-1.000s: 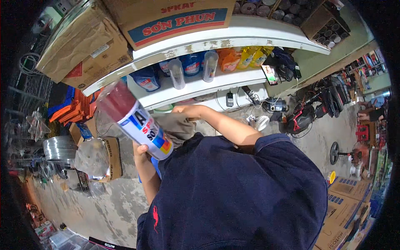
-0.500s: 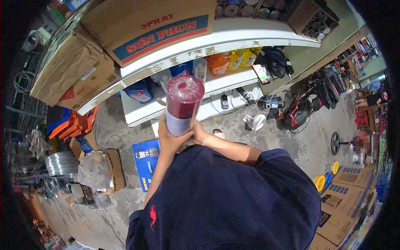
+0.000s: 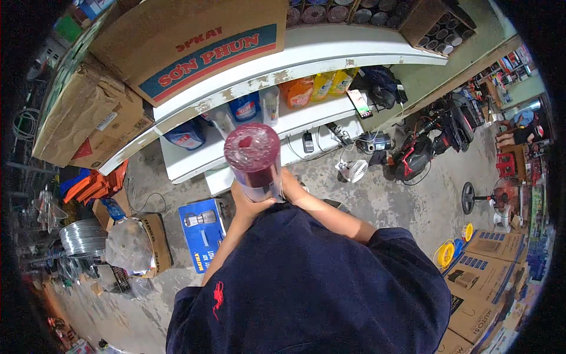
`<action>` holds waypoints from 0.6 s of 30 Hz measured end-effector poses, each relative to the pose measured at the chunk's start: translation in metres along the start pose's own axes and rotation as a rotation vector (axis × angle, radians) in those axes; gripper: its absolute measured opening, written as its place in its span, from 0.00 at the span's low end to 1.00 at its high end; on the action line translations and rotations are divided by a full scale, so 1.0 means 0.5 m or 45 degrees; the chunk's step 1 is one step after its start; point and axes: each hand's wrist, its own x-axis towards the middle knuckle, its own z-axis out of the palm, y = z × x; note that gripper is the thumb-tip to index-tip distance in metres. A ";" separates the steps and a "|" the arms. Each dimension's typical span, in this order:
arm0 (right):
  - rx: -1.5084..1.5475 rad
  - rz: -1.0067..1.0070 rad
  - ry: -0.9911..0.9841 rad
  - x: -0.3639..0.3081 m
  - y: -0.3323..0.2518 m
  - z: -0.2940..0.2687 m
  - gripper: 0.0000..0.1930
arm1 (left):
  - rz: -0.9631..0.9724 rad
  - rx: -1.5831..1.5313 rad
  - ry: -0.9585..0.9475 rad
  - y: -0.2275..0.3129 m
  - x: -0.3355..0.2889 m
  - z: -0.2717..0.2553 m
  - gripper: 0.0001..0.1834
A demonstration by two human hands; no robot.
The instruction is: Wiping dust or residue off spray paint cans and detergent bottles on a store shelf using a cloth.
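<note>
A thick dark red cylinder (image 3: 253,154), its top covered in crinkled clear plastic, stands tilted in front of my chest. Its lower part looks pale and see-through; its exact kind does not show. My left hand (image 3: 250,204) is wrapped round the lower left side. On the right side my right hand (image 3: 292,186) grips it as well, with most of its fingers hidden behind it. Just beyond it, on a white shelf (image 3: 194,159), stand clear plastic cylinders (image 3: 269,106), blue bottles (image 3: 244,107), orange pouches (image 3: 296,92) and yellow pouches (image 3: 333,84).
Large cardboard boxes (image 3: 112,44) sit on the upper shelf at the left. A blue box (image 3: 200,236) lies on the floor near my left arm, beside an open carton (image 3: 154,245). A small white fan (image 3: 354,170) and a motorbike (image 3: 418,156) are to the right; stacked cartons (image 3: 477,283) stand lower right.
The cylinder has come lower and closer to my chest, and its top now faces me more. Both hands have stayed on it. The whole view has shifted slightly.
</note>
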 end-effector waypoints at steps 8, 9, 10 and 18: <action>0.963 0.252 -0.148 -0.012 0.025 -0.050 0.27 | -0.009 0.095 -0.049 -0.037 0.043 0.022 0.51; 0.962 0.255 -0.155 -0.013 0.021 -0.053 0.27 | -0.010 0.095 -0.042 -0.041 0.046 0.025 0.51; 0.942 0.239 -0.095 -0.014 0.015 -0.057 0.28 | 0.087 0.211 0.021 -0.019 0.052 0.034 0.50; 0.724 0.213 0.007 -0.007 0.008 -0.080 0.29 | -0.095 -0.151 0.187 0.154 0.078 0.098 0.34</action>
